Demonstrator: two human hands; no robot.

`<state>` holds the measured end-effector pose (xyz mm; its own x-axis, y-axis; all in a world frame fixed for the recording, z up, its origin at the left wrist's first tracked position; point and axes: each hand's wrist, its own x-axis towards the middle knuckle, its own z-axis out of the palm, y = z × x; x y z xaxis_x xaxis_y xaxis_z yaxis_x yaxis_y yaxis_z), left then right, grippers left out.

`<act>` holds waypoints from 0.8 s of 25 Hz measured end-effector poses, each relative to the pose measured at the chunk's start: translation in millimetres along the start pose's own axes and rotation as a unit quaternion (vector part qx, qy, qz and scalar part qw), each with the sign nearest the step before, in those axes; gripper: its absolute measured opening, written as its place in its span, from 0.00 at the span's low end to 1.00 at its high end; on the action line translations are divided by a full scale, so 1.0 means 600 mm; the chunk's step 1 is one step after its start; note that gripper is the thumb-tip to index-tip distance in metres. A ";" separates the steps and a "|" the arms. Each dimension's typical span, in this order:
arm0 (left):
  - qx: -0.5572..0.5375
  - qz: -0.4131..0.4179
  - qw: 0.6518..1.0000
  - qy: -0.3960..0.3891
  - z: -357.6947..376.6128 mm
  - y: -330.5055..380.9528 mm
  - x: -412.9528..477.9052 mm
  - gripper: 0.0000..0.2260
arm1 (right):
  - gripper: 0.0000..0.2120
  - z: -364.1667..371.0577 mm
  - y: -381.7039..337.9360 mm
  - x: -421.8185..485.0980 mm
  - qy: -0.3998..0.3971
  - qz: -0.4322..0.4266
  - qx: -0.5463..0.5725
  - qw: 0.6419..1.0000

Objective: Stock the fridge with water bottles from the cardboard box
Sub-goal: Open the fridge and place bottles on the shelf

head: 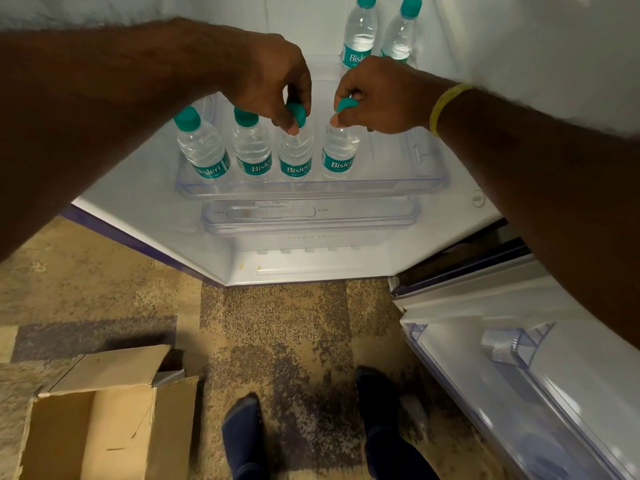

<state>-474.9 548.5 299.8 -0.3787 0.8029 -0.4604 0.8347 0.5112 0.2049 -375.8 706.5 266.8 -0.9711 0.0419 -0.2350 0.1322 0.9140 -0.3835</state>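
Several clear water bottles with teal caps and teal labels stand in a row in a clear door shelf [398,185] of the open fridge. My left hand [273,81] pinches the cap of the third bottle [295,157]. My right hand [377,98] pinches the cap of the fourth bottle [339,154] at the right end of the row. To their left stand two bottles, one at the end [202,147] and one beside it [251,147]. Two further bottles [360,32] stand on the shelf above. The cardboard box [104,420] sits open on the floor at lower left.
Below the bottle row is a second clear shelf [308,220]. The fridge body with a clear drawer [502,375] is at lower right. My two feet in dark socks [242,434] stand on patterned carpet between box and fridge.
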 end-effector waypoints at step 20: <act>0.027 -0.025 0.998 0.058 -0.030 -0.005 0.008 0.25 | 0.20 -0.020 0.038 0.008 0.179 0.078 0.009 0.981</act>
<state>-486.6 556.4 312.3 -0.4615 0.8083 -0.3656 0.8329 0.5367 0.1352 -380.1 732.5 267.7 -0.9456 0.3232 0.0360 0.2853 0.8776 -0.3852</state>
